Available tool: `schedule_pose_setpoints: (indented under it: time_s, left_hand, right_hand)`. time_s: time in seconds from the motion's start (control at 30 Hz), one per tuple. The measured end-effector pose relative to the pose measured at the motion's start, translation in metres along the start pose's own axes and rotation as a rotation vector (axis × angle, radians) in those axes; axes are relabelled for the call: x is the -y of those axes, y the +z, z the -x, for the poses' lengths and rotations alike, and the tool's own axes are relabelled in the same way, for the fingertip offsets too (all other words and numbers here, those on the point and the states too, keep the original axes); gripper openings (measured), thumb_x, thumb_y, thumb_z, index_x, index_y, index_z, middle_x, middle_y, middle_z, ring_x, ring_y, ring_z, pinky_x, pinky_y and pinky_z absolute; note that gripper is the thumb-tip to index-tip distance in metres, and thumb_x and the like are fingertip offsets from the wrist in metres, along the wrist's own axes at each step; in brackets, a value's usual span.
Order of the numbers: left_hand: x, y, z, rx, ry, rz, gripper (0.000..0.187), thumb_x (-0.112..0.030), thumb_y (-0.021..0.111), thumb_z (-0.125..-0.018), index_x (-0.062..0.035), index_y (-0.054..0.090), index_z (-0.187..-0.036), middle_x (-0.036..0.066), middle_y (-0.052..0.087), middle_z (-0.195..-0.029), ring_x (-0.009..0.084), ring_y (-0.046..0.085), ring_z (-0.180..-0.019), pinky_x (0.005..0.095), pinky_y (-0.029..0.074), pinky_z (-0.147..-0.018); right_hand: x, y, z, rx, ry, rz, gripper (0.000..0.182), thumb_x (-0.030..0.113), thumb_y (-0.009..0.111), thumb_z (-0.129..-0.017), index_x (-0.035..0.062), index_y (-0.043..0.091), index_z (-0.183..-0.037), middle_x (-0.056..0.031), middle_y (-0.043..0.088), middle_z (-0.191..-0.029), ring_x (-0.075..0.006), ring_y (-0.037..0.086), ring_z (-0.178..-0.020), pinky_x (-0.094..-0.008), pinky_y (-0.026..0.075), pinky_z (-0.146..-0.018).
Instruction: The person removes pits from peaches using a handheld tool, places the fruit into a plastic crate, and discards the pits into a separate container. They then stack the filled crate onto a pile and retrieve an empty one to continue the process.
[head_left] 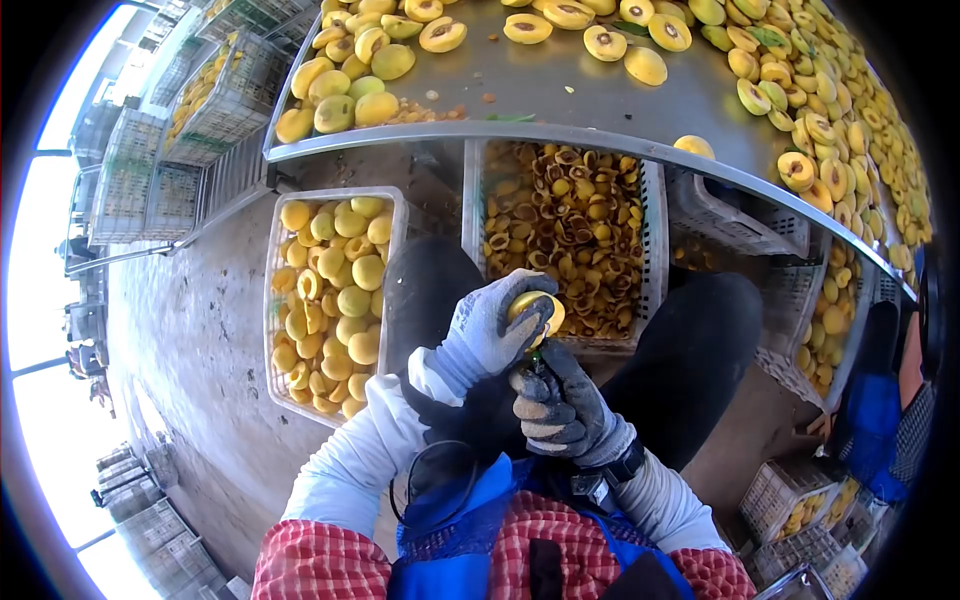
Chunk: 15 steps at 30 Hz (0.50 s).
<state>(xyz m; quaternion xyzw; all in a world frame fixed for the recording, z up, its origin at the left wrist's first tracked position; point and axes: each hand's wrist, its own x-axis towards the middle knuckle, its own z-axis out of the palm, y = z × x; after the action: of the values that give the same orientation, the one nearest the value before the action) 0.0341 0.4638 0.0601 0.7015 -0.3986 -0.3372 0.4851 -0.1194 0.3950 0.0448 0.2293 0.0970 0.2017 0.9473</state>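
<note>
a gloved left hand point(488, 322) pinches a yellow fruit point(549, 314) in its fingers; the right hand point(574, 408) curls its fingers round a small tool point(537, 362).

The smooth, yellow, rounded fruit point(553, 316) is held in the gloved left hand point(492, 325), partly covered by the fingers, with a paler yellow area exposed. The small, dark hand tool with a green part point(537, 357) is gripped in the gloved right hand point(566, 405), mostly hidden; its visible end is positioned just below the fruit, contact indeterminable.
</note>
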Motion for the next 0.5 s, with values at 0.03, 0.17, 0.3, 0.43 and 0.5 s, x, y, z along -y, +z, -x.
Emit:
schedule_pose_setpoints:
  time_s: [0.03,0.17,0.3,0.43,0.5]
  left_hand:
    - [0.005,0.002,0.003,-0.011,-0.052,0.131,0.024,-0.021,0.054,-0.093,-0.0019,0.058,-0.107,0.005,0.062,-0.093,0.009,0.057,-0.082,0.0237,0.047,-0.073]
    - [0.014,0.024,0.018,-0.15,-0.257,0.754,0.034,-0.029,0.048,-0.096,-0.0024,0.056,-0.114,0.007,0.06,-0.098,0.0126,0.058,-0.085,0.0258,0.048,-0.076]
    - [0.002,0.01,0.037,-0.427,-0.104,0.751,0.034,-0.028,0.048,-0.096,-0.0008,0.053,-0.117,0.007,0.06,-0.101,0.0141,0.058,-0.091,0.0272,0.048,-0.082]
    - [0.039,-0.032,0.081,-0.742,0.02,0.211,0.032,-0.027,0.046,-0.098,-0.0013,0.055,-0.115,0.004,0.059,-0.099,0.0105,0.056,-0.091,0.0235,0.045,-0.082]
    - [0.048,-0.061,0.106,-0.836,-0.154,0.52,0.026,-0.021,0.049,-0.097,-0.0018,0.057,-0.113,0.001,0.059,-0.099,0.0065,0.053,-0.089,0.0202,0.043,-0.08]
  right_hand:
    - [-0.003,-0.002,-0.003,0.071,0.033,-0.081,0.049,0.056,0.04,-0.093,0.0094,0.046,-0.08,0.0019,0.042,-0.052,-0.0049,0.037,-0.032,-0.0192,0.031,-0.027]
    - [-0.011,-0.008,-0.011,0.211,0.047,-0.217,0.047,0.055,0.042,-0.093,0.011,0.041,-0.076,0.0023,0.04,-0.052,-0.0052,0.039,-0.033,-0.0205,0.032,-0.027]
    - [0.006,-0.002,-0.01,0.473,-0.163,-0.047,0.048,0.055,0.039,-0.094,0.0077,0.044,-0.088,0.0019,0.041,-0.053,-0.0067,0.041,-0.034,-0.0214,0.034,-0.027]
    - [0.022,-0.016,-0.001,0.22,-0.324,-0.057,0.046,0.049,0.036,-0.097,0.0051,0.043,-0.088,0.0003,0.041,-0.057,-0.0049,0.037,-0.034,-0.0199,0.032,-0.029]
    - [0.027,-0.018,0.0,0.26,-0.311,-0.015,0.05,0.049,0.033,-0.098,0.0019,0.047,-0.093,-0.0025,0.041,-0.059,-0.0078,0.038,-0.037,-0.022,0.032,-0.033]
